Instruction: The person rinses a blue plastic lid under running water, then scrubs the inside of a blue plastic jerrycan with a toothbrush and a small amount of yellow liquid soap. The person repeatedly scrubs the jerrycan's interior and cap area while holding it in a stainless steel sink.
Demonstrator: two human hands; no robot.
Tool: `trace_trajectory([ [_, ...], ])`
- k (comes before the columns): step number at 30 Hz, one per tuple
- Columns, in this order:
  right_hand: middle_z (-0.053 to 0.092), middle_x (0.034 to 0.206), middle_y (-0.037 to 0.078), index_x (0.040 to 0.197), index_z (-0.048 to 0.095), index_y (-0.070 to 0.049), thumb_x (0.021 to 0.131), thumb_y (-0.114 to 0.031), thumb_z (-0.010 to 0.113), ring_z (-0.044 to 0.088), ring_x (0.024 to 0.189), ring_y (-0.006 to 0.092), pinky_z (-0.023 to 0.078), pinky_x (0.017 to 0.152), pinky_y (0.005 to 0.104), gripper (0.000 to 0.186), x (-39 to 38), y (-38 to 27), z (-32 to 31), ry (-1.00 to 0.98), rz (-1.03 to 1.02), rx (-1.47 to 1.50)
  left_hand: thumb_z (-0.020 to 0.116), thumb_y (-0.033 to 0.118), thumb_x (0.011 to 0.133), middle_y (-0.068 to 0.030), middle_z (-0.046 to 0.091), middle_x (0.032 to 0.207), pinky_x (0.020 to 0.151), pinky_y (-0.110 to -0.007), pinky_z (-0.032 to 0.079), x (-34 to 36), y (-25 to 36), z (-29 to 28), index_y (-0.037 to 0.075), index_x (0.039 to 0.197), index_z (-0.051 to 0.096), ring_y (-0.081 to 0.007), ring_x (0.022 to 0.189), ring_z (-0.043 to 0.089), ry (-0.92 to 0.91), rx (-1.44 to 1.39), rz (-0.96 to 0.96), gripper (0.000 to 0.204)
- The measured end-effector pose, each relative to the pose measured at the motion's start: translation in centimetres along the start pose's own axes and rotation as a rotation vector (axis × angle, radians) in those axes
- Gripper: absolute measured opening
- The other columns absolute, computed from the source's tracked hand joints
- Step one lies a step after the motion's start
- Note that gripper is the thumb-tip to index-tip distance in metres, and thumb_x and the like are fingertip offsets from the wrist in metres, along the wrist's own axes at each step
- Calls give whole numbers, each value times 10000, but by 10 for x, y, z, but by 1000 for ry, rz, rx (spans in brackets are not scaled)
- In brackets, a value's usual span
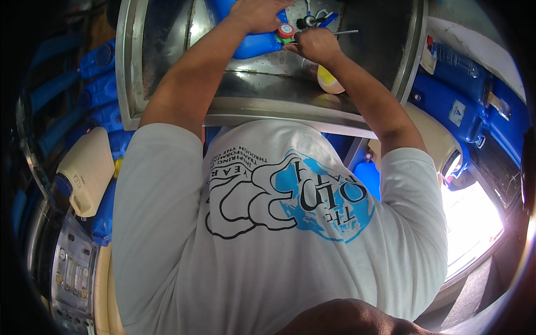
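Note:
A blue plastic jug [255,48] lies in a metal sink [245,118]; the top of the picture cuts part of it off. My left hand [258,14] grips it from above, close to its neck. Beside that hand sits a red cap [285,30], with a bit of green [284,40] just under it. My right hand [319,46] is closed round a slim tool with a thin pale rod [347,32] sticking out to the right. The kind of tool is hidden by the fingers. They are right up against the neck of the jug.
A rounded bottle with a yellow patch [329,80] lies under my right forearm. Behind my right hand are a black-topped item [306,22] and small blue pieces [328,20]. A cream jug [84,173] and several blue jugs [100,89] stand left; a blue container [449,106] stands right.

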State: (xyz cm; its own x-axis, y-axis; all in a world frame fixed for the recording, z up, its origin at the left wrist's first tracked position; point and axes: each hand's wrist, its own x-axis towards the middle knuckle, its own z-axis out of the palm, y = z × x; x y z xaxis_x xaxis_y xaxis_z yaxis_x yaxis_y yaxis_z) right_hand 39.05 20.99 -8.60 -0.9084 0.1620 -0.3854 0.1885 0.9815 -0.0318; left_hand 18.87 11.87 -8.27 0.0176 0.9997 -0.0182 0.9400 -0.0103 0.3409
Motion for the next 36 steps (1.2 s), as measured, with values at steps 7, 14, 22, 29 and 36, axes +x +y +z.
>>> trace_trajectory([
  [7,704,722,110,759,729,-97,899,-647,555,711,706,301,553,620,434,593,2,7,3,51,-5,4,684,278,780,-111,439,1539,1234,-543,137,5,2,3,122,1356,586,-354,1482,282,23,15,24,605],
  [14,711,745,103,796,730,-92,907,-629,557,714,710,300,557,624,423,575,-4,0,0,-45,26,14,680,277,787,-107,436,1543,1235,-542,135,7,7,-1,127,1358,587,-346,1481,288,-40,20,1,597],
  [22,700,707,101,749,725,-88,909,-599,576,711,691,296,558,626,419,557,-3,2,7,30,60,5,673,276,794,-96,435,1548,1236,-535,137,10,9,-3,132,1367,583,-334,1484,287,-22,6,-2,598],
  [29,707,721,103,793,734,-97,937,-568,556,715,713,296,561,633,428,524,-9,-7,-8,-45,89,23,672,278,794,-95,437,1546,1236,-534,144,7,12,-5,140,1382,573,-336,1482,289,-47,45,-36,612],
  [36,713,742,106,784,735,-104,928,-582,563,717,721,292,561,639,433,528,-5,-15,-6,-50,96,12,673,270,792,-90,436,1544,1234,-535,149,4,6,2,132,1367,579,-347,1480,288,24,-3,-22,599],
])
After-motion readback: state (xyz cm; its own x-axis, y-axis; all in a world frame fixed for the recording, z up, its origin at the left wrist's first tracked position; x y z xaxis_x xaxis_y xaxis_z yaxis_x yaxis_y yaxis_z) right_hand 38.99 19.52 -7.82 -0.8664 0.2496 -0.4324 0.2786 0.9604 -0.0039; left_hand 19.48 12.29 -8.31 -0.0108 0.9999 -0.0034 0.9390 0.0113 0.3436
